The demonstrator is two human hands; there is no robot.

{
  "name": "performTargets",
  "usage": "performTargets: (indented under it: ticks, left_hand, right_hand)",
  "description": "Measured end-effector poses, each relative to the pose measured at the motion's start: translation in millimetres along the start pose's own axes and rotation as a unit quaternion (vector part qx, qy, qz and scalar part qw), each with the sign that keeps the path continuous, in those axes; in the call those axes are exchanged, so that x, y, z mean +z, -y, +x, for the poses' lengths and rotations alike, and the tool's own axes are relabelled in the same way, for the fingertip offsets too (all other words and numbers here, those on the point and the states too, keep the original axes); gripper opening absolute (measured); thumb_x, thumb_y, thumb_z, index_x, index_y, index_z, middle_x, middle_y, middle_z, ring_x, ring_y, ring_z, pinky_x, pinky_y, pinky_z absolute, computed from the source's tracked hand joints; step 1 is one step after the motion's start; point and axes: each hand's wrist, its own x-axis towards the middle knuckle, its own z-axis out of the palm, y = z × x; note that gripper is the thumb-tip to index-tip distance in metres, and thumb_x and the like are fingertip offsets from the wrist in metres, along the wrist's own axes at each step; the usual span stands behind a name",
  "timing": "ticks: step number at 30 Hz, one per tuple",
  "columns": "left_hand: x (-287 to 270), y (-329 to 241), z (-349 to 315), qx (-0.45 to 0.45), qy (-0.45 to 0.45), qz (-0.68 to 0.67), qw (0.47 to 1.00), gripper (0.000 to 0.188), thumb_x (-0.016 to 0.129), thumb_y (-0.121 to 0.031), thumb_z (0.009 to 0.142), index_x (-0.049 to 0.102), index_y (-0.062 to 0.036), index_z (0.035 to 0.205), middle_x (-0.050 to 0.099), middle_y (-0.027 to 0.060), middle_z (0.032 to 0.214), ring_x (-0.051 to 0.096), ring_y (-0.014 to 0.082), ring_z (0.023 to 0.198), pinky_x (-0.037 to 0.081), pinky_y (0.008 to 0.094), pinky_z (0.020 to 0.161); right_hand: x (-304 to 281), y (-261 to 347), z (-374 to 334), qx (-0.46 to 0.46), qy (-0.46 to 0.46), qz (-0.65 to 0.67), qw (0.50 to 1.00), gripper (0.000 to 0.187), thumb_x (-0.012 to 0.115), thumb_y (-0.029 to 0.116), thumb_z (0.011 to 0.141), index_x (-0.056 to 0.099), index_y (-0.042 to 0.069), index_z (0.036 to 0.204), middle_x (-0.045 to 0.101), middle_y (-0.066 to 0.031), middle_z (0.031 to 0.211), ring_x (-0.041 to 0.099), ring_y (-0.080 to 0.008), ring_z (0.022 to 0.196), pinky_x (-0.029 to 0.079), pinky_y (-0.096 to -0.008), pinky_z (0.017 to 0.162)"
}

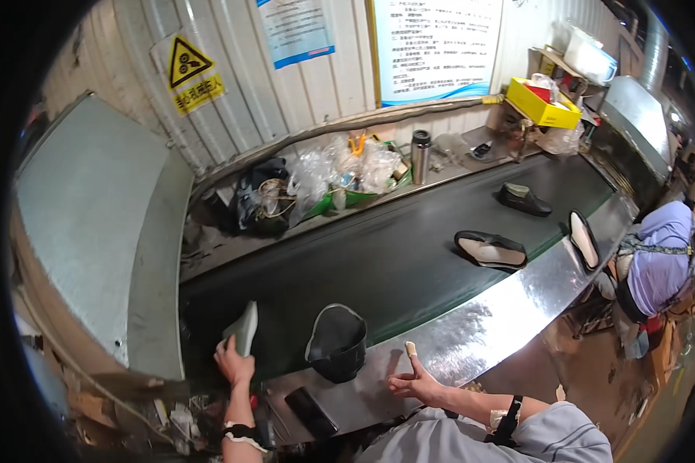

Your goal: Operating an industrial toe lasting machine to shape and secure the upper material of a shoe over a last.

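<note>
A black shoe upper sits at the conveyor belt edge, between the hands; 3 more shoes ride farther along. The left hand clamps a pale sole — upright, long axis rising from the belt. The right hand rests open on the steel ledge.

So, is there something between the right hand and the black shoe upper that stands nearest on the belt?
Nothing visible. The right hand rests open on the metal ledge, and the black shoe upper stands just to its left at the belt's edge. The left hand holds a pale sole farther left.
</note>
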Motion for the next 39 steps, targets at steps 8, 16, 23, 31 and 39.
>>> performTargets:
  ticks: [8, 16, 23, 31, 39]
  left_hand:
    - [-25, -90, -88, 0.052, -0.018, 0.014, 0.998, 0.061, 0.075, -0.001, 0.064, 0.068, -0.0097, 0.124, 0.046, 0.0202, 0.14, 0.045, 0.0416, 0.125, 0.043, 0.0484, 0.105]
    - [-63, -171, -160, 0.234, -0.019, -0.118, 0.965, 0.044, 0.075, 0.001, 0.062, 0.068, -0.0074, 0.105, 0.051, 0.0196, 0.133, 0.048, 0.0432, 0.12, 0.044, 0.0495, 0.101]
    - [-4, -229, -301, 0.518, 0.003, -0.117, 0.848, 0.034, 0.064, -0.02, 0.083, 0.066, -0.0278, 0.116, 0.054, 0.0095, 0.127, 0.044, 0.0256, 0.125, 0.038, 0.0453, 0.106]
    - [14, -233, -246, -0.297, 0.33, -0.768, 0.461, 0.059, 0.054, -0.057, 0.1, 0.064, -0.0035, 0.123, 0.073, 0.0077, 0.107, 0.067, 0.0242, 0.103, 0.052, 0.0423, 0.088]
    - [60, -192, -186, -0.294, 0.368, -0.538, 0.699, 0.033, 0.072, -0.025, 0.093, 0.072, 0.0044, 0.109, 0.073, 0.0126, 0.105, 0.067, 0.0208, 0.092, 0.052, 0.0368, 0.083]
  right_hand:
    - [85, -46, 37, -0.077, 0.009, 0.082, 0.994, 0.124, 0.077, 0.011, 0.09, -0.027, 0.025, 0.156, 0.059, -0.0131, 0.116, 0.062, -0.0199, 0.096, 0.056, -0.034, 0.083]
    - [7, 59, -23, -0.217, -0.083, 0.159, 0.96, 0.102, 0.076, 0.004, 0.084, 0.015, 0.028, 0.162, 0.06, -0.0016, 0.1, 0.06, -0.0128, 0.09, 0.048, -0.0315, 0.083]
    - [-104, 61, -115, -0.148, -0.015, 0.222, 0.964, 0.065, 0.056, 0.027, 0.104, 0.021, 0.034, 0.158, 0.036, -0.005, 0.157, 0.04, -0.0336, 0.141, 0.039, -0.07, 0.105]
    - [-91, 29, -160, -0.208, -0.139, -0.372, 0.894, 0.04, 0.059, 0.022, 0.103, 0.053, 0.015, 0.141, 0.07, -0.0037, 0.103, 0.068, -0.0265, 0.092, 0.057, -0.0444, 0.083]
    - [-74, -55, -135, -0.415, 0.053, -0.768, 0.485, 0.044, 0.069, 0.018, 0.076, 0.066, 0.018, 0.121, 0.061, -0.004, 0.102, 0.058, -0.0253, 0.103, 0.028, -0.0605, 0.119]
